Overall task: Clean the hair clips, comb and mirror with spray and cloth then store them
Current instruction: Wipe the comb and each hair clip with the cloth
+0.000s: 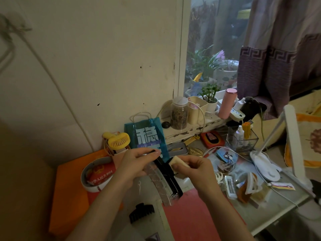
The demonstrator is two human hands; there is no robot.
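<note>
Cluttered desk (271, 214) — 2 hands: left grip (137, 162) holds 1 long hair clip (166, 174), right grip (192, 168) pinches 1 cloth (176, 161).

A cluttered desk (271, 216) is seen below the window. On its near part lie a black claw clip (141, 212), an orange folder (69, 197) and a red sheet (196, 216). A white lamp base (265, 168), a clear box (242, 139) of bottles and a white claw clip (252, 183) are placed on its right side. A blue bag (147, 136) is stood at the back.
</note>
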